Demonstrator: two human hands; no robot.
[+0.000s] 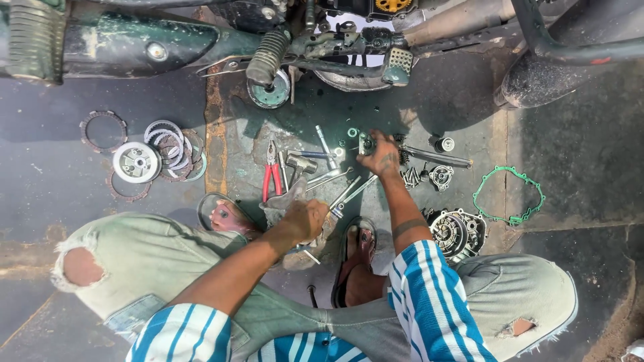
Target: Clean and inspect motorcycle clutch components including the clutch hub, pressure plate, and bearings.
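I squat on a dirty floor beside a motorcycle [282,40], looking down at my hands. My right hand [381,155] reaches forward and grips a small metal engine part [365,142] among loose pieces on the ground. My left hand [305,219] is closed on a dirty grey rag [280,204], close to some long spanners [352,191]. Red-handled pliers [271,175], a small hammer [300,163] and a socket wrench [327,149] lie just ahead of the left hand.
Clutch plates and a round clutch hub [137,161] lie spread at the left. An engine cover [458,232], a green gasket [510,196], a small gear housing [441,176] and several bolts [410,176] sit at the right. My sandalled feet [359,251] rest between the tools.
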